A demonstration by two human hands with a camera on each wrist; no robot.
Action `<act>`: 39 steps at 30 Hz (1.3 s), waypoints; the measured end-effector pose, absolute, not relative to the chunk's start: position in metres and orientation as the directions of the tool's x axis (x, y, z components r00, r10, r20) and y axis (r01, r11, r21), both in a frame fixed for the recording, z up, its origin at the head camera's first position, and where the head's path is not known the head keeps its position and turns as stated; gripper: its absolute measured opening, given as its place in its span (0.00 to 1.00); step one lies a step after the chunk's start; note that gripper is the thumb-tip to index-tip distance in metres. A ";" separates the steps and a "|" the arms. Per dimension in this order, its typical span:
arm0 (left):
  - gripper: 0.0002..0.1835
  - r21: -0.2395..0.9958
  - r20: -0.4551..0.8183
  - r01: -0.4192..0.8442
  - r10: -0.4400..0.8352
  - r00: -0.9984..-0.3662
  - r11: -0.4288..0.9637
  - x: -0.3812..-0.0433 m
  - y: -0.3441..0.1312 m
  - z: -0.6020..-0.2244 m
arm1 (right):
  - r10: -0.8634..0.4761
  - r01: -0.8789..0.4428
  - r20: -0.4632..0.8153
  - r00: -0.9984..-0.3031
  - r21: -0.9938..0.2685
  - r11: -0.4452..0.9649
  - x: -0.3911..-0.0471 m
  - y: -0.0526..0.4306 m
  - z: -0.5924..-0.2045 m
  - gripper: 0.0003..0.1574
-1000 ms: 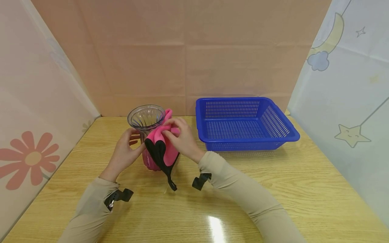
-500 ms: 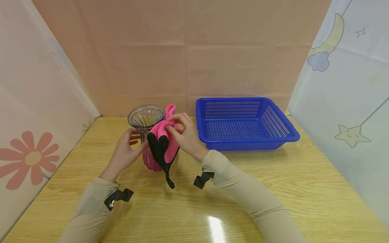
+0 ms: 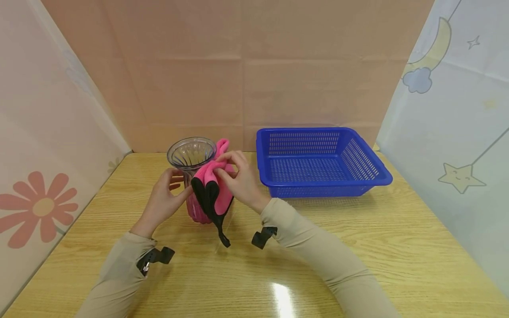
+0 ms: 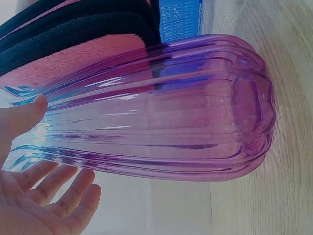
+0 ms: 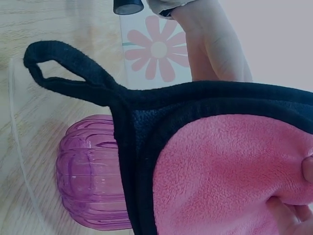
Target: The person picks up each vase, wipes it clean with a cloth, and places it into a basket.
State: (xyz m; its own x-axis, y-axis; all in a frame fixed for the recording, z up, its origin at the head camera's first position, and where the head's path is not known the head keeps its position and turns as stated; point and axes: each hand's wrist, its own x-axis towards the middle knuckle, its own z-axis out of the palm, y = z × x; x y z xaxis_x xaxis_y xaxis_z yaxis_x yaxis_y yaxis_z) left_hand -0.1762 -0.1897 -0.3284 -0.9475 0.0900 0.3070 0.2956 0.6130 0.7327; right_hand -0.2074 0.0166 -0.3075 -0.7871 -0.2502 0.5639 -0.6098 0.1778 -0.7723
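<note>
On the wood-grained table (image 3: 222,282), a pink-tinted glass vase (image 3: 193,206) is standing upright, with the left hand (image 3: 164,196) loosely curving thumb and fingers around its neck. The right hand (image 3: 241,182) is pinching a fold of the pink-and-black cloth (image 3: 225,196) against the vase's right side. Wiping the outside seems to be the step in hand, so the next move is probably calling for steady support and light rubbing pressure.

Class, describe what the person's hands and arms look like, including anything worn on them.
The long, creased, beige fabric left sleeve and matching right sleeve look plain. A black left wristband, with a small shiny part, and a black right wristband show too. The left hand and right hand wear no gloves.
</note>
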 end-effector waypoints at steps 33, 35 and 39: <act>0.27 0.741 0.322 0.310 0.091 -0.943 0.595 -0.174 -0.188 -0.324 | -0.369 -0.576 0.456 -0.810 -0.737 0.353 -0.206 0.012 -0.314 0.12; 0.27 0.742 0.314 0.302 0.088 -0.945 0.599 -0.174 -0.188 -0.324 | -0.375 -0.578 0.453 -0.809 -0.730 0.364 -0.207 0.013 -0.316 0.11; 0.27 0.734 0.309 0.298 0.092 -0.947 0.610 -0.174 -0.189 -0.325 | -0.382 -0.581 0.451 -0.807 -0.725 0.371 -0.206 0.014 -0.318 0.11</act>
